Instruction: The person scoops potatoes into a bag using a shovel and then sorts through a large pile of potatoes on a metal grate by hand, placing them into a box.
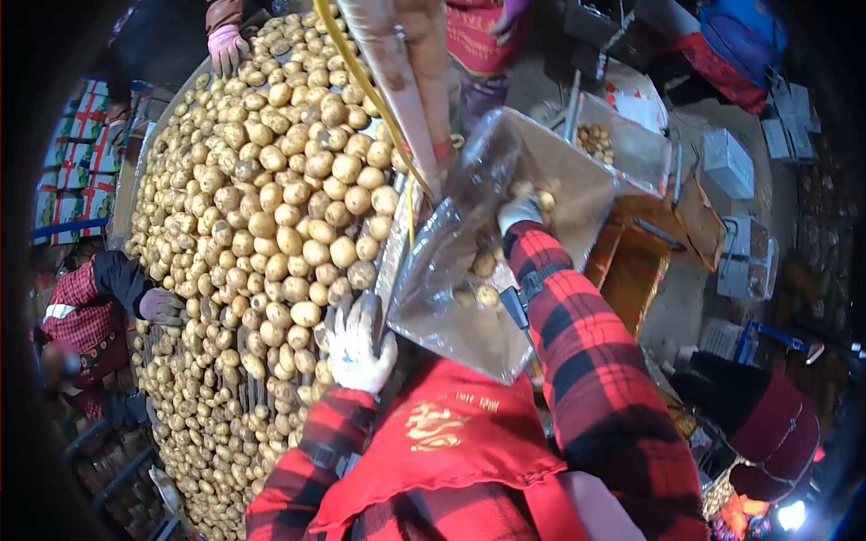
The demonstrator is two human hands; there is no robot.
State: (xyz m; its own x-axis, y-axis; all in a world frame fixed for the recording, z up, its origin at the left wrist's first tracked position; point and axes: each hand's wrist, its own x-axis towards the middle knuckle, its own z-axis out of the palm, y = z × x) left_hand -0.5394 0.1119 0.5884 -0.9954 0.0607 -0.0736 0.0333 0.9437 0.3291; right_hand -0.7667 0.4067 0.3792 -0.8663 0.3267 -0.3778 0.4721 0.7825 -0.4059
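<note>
Many potatoes cover a long sorting table on the left. At its near right edge rests my left hand, in a white glove with dark grey fingers. Its fingers are stretched out against the nearest potatoes, and it holds nothing I can see. My right hand, in a pale glove, reaches into a box lined with a clear plastic bag. Potatoes lie inside; one potato is right beside that hand. The right fingertips are hidden, so their grip does not show.
Across the table is a co-worker's pink-gloved hand; another co-worker's dark-gloved hand touches the potatoes at left. A yellow cord hangs beside a wrapped post. White boxes and an open brown carton stand at right.
</note>
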